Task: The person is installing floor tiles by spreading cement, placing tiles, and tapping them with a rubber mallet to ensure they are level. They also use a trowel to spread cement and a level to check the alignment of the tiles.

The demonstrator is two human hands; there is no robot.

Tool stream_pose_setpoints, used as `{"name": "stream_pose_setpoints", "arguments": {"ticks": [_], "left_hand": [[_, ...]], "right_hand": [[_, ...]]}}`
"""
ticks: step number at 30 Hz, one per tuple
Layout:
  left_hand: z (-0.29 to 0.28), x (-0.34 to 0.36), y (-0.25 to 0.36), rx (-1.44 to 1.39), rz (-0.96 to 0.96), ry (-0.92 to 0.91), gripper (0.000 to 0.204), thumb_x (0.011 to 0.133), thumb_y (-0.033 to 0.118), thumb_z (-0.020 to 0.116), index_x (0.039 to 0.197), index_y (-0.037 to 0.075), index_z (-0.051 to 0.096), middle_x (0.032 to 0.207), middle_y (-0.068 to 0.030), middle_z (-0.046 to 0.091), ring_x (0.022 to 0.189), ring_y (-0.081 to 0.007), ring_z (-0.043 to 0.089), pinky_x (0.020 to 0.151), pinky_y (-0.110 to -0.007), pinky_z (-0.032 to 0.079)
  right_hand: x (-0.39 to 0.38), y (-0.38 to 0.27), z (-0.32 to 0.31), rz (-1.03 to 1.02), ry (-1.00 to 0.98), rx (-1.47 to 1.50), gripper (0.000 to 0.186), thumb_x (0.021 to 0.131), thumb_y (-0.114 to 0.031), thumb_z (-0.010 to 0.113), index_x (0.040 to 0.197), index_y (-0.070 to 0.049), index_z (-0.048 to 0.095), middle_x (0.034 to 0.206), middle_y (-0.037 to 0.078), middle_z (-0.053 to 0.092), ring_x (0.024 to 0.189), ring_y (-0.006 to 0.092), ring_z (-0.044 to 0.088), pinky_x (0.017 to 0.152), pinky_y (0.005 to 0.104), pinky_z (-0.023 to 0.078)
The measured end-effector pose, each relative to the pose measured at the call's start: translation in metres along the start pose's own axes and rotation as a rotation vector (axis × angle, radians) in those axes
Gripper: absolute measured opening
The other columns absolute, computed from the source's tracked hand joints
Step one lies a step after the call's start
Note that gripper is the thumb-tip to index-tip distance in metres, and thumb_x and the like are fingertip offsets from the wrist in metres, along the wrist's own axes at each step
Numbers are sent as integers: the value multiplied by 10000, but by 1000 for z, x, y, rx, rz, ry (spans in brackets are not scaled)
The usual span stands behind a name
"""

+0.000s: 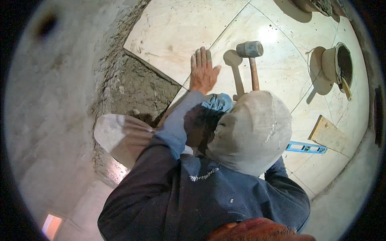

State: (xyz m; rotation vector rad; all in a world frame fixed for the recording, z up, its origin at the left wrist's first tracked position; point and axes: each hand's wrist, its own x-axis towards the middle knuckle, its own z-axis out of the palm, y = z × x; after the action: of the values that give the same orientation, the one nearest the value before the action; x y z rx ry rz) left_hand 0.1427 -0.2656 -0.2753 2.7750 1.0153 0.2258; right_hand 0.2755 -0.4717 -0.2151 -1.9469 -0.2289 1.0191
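Note:
My left hand (pixel 204 74) lies flat, palm down with fingers stretched, over the joint between two cream marbled floor tiles (pixel 169 34). To its right, a rubber mallet (pixel 250 49) with a black head and wooden handle is raised off the tile (pixel 277 64), its shadow apart from it. The handle runs down behind my right knee (pixel 253 128), which hides my right hand. My right forearm reaches toward the same place, so that hand appears closed on the handle. Left of my left hand, a gap in the tiling shows rough grey mortar (pixel 138 90).
A bucket (pixel 330 66) with a light-coloured handle sticking out stands on the tiles at the right. Nearer are a wooden board (pixel 329 132) and a blue spirit level (pixel 306 148). A grey wall or concrete surface (pixel 60 108) fills the left. Another container (pixel 309 5) shows at the top right.

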Motion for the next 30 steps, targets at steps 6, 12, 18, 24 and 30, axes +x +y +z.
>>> {"name": "stream_pose_setpoints", "arguments": {"ticks": [6, 12, 18, 24, 30], "left_hand": [[20, 154, -38, 115, 130, 3, 749, 1011, 469, 484, 1527, -41, 298, 1605, -239, 264, 1483, -397, 244, 1219, -533, 175], [-11, 284, -79, -88, 29, -152, 1178, 747, 652, 749, 1563, -18, 229, 1647, -219, 172, 1524, -407, 141, 1253, -466, 154], [-26, 372, -111, 89, 19, -378, 1319, 586, 588, 881, 1577, 20, 221, 1655, -219, 138, 1527, -421, 117, 1229, -574, 189], [-14, 396, -115, 160, 29, -338, 1408, 529, 666, 885, 1599, 87, 176, 1663, -141, 167, 1526, -402, 141, 1208, -633, 211], [4, 351, -122, -8, -142, -176, 1373, 573, 598, 899, 1543, -71, 196, 1615, -299, 160, 1502, -444, 180, 1220, -557, 237]], "right_hand": [[27, 15, -13, -16, 21, 91, 501, 990, -509, 596, 1036, -9, 601, 738, 66, 602, 666, 160, 559, 603, 313, 467], [68, 15, -23, -87, 21, 52, 483, 993, -486, 597, 1088, -11, 598, 786, 41, 548, 753, 127, 496, 663, 299, 435], [144, -55, -17, -128, -70, -66, 471, 998, -475, 584, 1082, -11, 593, 740, 33, 522, 696, 114, 469, 605, 299, 409], [199, -93, 15, -249, -36, -41, 411, 992, -419, 605, 1053, -12, 596, 709, 39, 547, 644, 123, 484, 572, 299, 411], [203, -67, 22, -461, 126, -21, 344, 991, -361, 625, 983, -18, 586, 692, 58, 550, 636, 137, 508, 582, 316, 439]]}}
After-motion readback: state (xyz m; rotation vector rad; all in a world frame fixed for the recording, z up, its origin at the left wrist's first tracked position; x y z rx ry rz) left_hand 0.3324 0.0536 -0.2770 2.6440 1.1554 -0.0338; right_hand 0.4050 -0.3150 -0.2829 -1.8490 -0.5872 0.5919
